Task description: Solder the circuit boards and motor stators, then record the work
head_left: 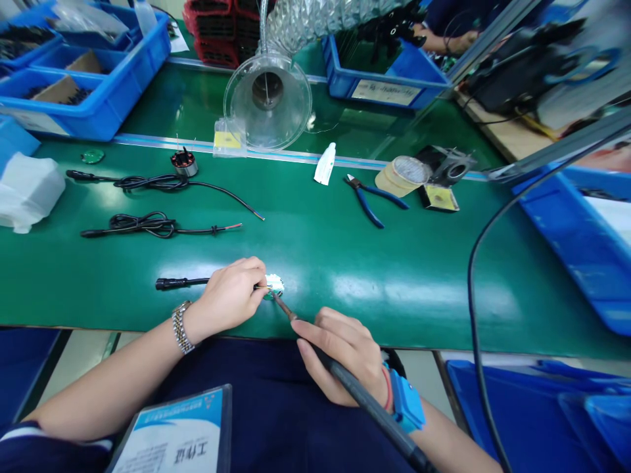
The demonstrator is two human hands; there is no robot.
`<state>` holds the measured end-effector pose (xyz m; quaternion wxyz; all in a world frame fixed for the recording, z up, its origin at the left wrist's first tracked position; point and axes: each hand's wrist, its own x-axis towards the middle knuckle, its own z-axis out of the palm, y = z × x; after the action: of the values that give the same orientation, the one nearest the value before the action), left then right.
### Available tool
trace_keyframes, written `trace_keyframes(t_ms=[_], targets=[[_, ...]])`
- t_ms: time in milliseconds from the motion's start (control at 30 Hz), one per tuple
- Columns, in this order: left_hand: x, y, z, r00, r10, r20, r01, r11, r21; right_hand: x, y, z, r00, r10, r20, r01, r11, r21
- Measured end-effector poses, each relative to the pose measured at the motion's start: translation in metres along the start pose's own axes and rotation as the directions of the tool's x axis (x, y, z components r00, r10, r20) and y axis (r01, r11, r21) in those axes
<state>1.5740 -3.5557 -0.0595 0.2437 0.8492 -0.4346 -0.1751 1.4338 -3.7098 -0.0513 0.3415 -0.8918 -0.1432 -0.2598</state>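
Observation:
My left hand point(235, 293) is closed on a black cable point(193, 282), whose plug end sticks out to the left. Thin wires from the cable end reach a small round circuit board point(274, 285) lying on the green mat. In my right hand point(340, 355) is a soldering iron point(340, 371), held like a pen. Its tip meets the wires at the board, though the exact contact is too small to make out. Two more black cables, a coiled upper cable point(152, 182) and a coiled lower cable point(142, 225), lie beyond my left hand.
Farther back stand a motor stator point(184, 163), a fume extractor hood point(267, 105), a white tube point(325, 164), blue cutters point(367, 200), a solder reel point(403, 175) and an iron stand point(451, 164). Blue bins point(123, 85) flank the mat. The iron's cord point(472, 289) loops at right.

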Motion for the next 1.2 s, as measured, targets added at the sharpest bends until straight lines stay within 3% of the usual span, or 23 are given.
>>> trace_keyframes(t_ms=[133,267,467,567,767,1100,1200], targets=[[0.0,0.0,-0.001,1.0,-0.012,0.011,0.012,1.0,0.002,0.002,0.001,-0.008,0.998,0.035,-0.058,-0.035,0.999,0.004],[0.0,-0.001,-0.001,1.0,-0.003,-0.001,0.003,1.0,0.011,0.003,0.015,0.001,0.992,0.108,-0.065,-0.108,0.994,-0.004],[-0.001,0.0,0.0,0.999,-0.038,0.009,0.038,0.997,0.064,0.007,0.04,0.031,0.98,0.137,0.142,-0.149,0.986,0.08],[-0.004,-0.003,0.003,1.0,-0.01,-0.027,0.011,0.998,0.062,0.007,0.043,0.036,0.974,0.151,0.169,-0.163,0.985,0.06],[-0.01,-0.013,0.007,0.99,0.135,-0.028,-0.136,0.99,-0.036,0.005,0.043,0.036,0.972,0.17,0.159,-0.178,0.983,0.034],[-0.008,-0.004,0.007,0.999,0.051,0.008,-0.051,0.997,0.05,0.005,0.044,0.039,0.973,0.165,0.163,-0.175,0.983,0.052],[-0.008,-0.001,0.005,0.999,0.042,0.023,-0.044,0.994,0.099,0.006,0.041,0.032,0.982,0.161,0.095,-0.17,0.98,0.102]])
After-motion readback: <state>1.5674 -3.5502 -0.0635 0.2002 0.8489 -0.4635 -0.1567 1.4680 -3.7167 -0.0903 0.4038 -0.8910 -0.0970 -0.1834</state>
